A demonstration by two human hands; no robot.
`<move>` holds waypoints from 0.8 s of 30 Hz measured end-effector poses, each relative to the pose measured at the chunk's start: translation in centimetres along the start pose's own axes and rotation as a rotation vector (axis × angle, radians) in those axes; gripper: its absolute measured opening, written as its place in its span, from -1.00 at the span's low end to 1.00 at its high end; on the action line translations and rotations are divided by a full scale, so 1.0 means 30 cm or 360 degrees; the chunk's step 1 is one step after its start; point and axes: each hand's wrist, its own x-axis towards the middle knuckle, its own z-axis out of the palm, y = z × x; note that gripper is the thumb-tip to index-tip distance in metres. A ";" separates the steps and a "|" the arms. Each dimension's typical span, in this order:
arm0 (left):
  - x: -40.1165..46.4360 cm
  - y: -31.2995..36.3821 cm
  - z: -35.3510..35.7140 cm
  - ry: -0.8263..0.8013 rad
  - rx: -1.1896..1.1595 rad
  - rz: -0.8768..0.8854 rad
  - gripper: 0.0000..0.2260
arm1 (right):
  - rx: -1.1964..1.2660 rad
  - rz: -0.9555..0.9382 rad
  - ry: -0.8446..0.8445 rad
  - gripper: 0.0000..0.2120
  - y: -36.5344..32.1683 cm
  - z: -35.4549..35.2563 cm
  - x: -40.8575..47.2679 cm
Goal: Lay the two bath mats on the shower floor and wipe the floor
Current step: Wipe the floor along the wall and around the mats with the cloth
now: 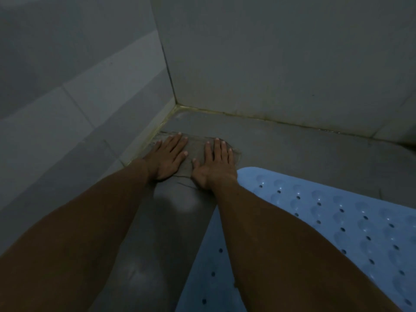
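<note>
Left hand (167, 157): fully flat, fingers straight and slightly spread, palm down on a thin grey cloth (195, 152) lying on the shower floor (292, 152). Right hand (215, 166): likewise flat, fingers straight and close together, palm down on the same cloth. Neither hand curls around or pinches anything; both press on the cloth surface. The fingertips of both hands point toward the far wall (270, 64).

The cloth lies spread flat in the floor corner, its left edge just beside the yellowed grout line (157, 129) at the left wall (67, 97).

The blue bath mat (337, 221) lies flat on the floor just right of the hands, under the right forearm. Its long axis runs from lower left toward the right edge of the view. Its rounded corner points toward the cloth.
</note>
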 end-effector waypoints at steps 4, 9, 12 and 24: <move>0.111 0.071 -0.014 -0.0005 0.0018 -0.0023 -0.46 | -0.0053 -0.0008 -0.0010 -0.32 0.098 -0.067 0.062; 0.178 0.216 -0.025 0.0001 0.0003 -0.0124 -0.45 | -0.0114 -0.0035 -0.0010 -0.32 0.238 -0.119 0.088; 0.197 0.317 -0.032 -0.0028 -0.0033 -0.0131 -0.45 | -0.0122 -0.0023 -0.0010 -0.32 0.332 -0.149 0.074; 0.276 0.929 -0.021 -0.0268 0.0023 0.0116 -0.42 | -0.0123 0.0177 0.0033 -0.34 0.888 -0.284 -0.190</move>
